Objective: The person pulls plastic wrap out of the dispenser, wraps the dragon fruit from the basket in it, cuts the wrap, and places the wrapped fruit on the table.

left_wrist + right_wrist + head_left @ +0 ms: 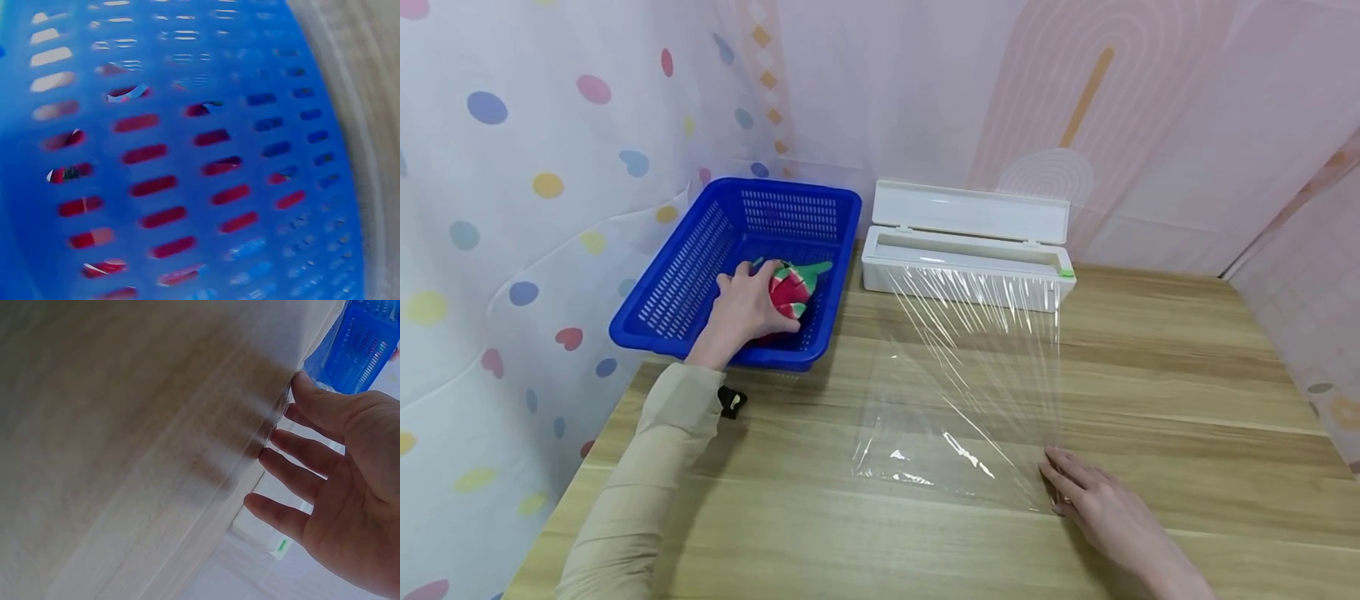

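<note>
Inside the blue plastic basket (658,333), my left hand (748,304) grips a watermelon-patterned item (793,287), red with a green and white edge and a green tip. The hand hides part of it. Red shows through the slots of the basket wall (175,200) in the left wrist view. My right hand (1108,508) pinches the near right corner of a sheet of clear cling film (955,400), down at the tabletop. In the right wrist view, the fingertips (284,440) lie along the film's edge. Wrinkles run through the film from its white dispenser box (966,287).
The dispenser's white lid (970,212) stands raised at the back, with a small green piece (1066,273) at the box's right end. A patterned curtain (917,92) hangs behind the wooden table (1187,392). A black object (732,402) shows beside the left sleeve.
</note>
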`<state>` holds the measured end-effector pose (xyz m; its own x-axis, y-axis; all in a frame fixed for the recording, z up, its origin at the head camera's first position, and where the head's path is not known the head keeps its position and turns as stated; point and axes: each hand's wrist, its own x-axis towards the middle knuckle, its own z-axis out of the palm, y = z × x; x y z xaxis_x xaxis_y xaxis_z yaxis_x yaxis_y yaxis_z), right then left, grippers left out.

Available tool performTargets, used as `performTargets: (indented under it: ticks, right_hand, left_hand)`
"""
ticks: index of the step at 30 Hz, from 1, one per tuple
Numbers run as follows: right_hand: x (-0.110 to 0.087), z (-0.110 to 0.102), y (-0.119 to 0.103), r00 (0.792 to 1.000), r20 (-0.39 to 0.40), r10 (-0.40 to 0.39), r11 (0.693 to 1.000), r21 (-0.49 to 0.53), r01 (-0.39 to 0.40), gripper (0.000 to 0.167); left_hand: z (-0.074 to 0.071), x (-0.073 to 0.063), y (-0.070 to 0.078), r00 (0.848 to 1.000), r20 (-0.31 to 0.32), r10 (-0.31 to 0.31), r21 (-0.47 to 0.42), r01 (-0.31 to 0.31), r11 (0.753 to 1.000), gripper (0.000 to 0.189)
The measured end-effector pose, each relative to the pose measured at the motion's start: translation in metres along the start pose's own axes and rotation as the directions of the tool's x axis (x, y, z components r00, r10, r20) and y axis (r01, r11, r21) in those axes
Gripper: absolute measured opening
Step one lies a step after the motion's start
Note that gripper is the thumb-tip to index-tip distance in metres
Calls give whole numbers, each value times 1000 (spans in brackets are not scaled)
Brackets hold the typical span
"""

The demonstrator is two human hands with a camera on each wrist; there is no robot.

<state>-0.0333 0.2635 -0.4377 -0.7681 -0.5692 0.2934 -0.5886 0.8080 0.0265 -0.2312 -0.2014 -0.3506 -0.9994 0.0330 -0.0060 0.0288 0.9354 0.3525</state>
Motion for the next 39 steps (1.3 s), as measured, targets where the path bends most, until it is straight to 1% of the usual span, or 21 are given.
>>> performTargets:
  ticks: [3, 6, 9, 11, 13, 15, 17, 20, 22, 23, 24, 27, 31, 33, 36, 37, 39]
  right_hand:
    - [0, 0, 0, 1000, -2, -1, 1000, 0, 1, 52]
    - [0, 0, 0, 1000, -5, -2, 1000, 0, 2, 52]
    - [-1, 0, 0, 1000, -5, 0, 1000, 2, 0, 52]
    - [-1, 0, 0, 1000, -3, 3, 1000, 2, -3, 52]
    - [-1, 0, 0, 1000, -6, 4, 1000, 4, -4, 52]
    - [-1, 0, 0, 1000, -10, 0, 1000, 6, 0, 53]
    - [-1, 0, 1, 1000, -18, -5, 1000, 8, 5, 53]
    - [0, 1, 1, 1000, -27, -12, 1000, 12, 13, 53]
    - [1, 1, 1, 999, -30, -12, 1000, 13, 13, 53]
    - [1, 1, 1, 999, -30, -12, 1000, 14, 12, 53]
    - [1, 1, 1, 999, -30, -11, 1000, 15, 11, 53]
    - [1, 0, 1, 1000, -28, -6, 1000, 16, 6, 53]
    - [1, 0, 1, 1000, -29, -5, 1000, 17, 5, 53]
    - [1, 0, 1, 1000, -28, -4, 1000, 19, 4, 53]
    - [1, 0, 0, 1000, -25, 2, 1000, 22, -2, 52]
    - [1, 0, 0, 1000, -23, 5, 1000, 22, -4, 52]
    - [1, 0, 0, 1000, -22, 8, 1000, 22, -8, 52]
  left_hand:
    - [-4, -2, 6, 998, -64, 23, -4, -23, 1000, 86]
    - [-9, -4, 16, 988, -146, 50, -10, -52, 999, 85]
    - [-15, -5, 28, 970, -227, 81, -24, -88, 996, 84]
    - [-18, -7, 38, 953, -284, 108, -32, -121, 992, 83]
    - [-21, -11, 49, 930, -337, 148, -32, -168, 985, 83]
    - [-23, -14, 60, 898, -390, 203, -25, -231, 973, 83]
    - [-25, -18, 72, 860, -436, 266, -18, -303, 953, 84]
    - [-25, -22, 88, 799, -481, 361, 0, -413, 911, 85]
    - [-25, -24, 98, 765, -491, 417, 9, -473, 881, 85]
    - [-24, -24, 103, 751, -491, 441, 13, -499, 866, 85]
    - [-23, -24, 108, 741, -486, 463, 19, -521, 854, 85]
    - [-17, -23, 121, 724, -459, 515, 34, -565, 824, 85]
    - [-6, -21, 135, 715, -405, 569, 64, -599, 798, 84]
    - [1, -20, 141, 706, -378, 599, 76, -621, 780, 85]
    - [11, -20, 149, 686, -343, 641, 78, -660, 748, 86]
    - [15, -20, 152, 678, -334, 655, 80, -672, 736, 87]
    - [22, -20, 155, 656, -322, 682, 85, -698, 711, 88]
